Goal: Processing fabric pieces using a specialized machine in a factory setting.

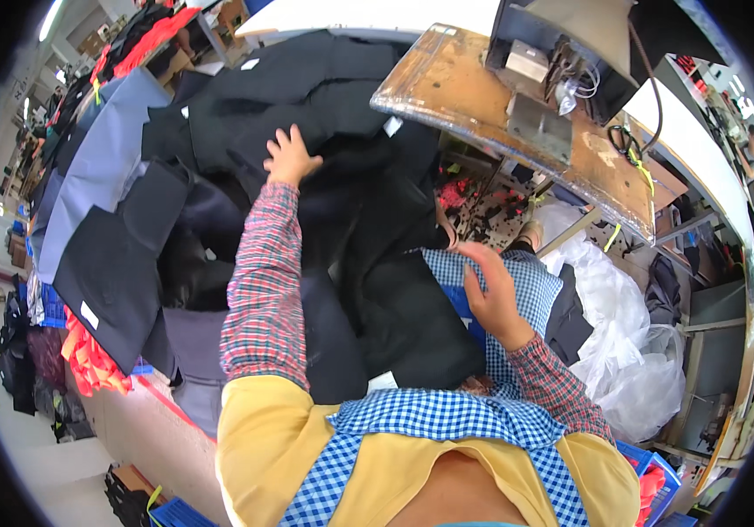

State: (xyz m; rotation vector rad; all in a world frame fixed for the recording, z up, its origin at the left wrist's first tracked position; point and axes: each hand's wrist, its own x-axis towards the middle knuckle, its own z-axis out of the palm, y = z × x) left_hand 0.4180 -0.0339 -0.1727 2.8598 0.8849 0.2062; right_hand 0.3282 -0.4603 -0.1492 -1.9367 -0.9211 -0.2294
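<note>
My left hand [291, 156] reaches forward with its fingers spread over a big heap of black fabric pieces [395, 206], seemingly touching the cloth. Small white labels show on several pieces. Above my lap, my right hand [493, 299] is half curled, thumb and fingers apart, and I see nothing in it. Behind it lies the blue-and-white checked apron [542, 290]. The heap comes right up to my body.
To the right stands a worn wooden worktable [447, 75] carrying a machine [570, 39] and black-handled scissors [623, 140]. Clear plastic bags [610, 316] lie below it. Grey-blue fabric [100, 167] borders the heap on the left, near orange cloth [91, 356].
</note>
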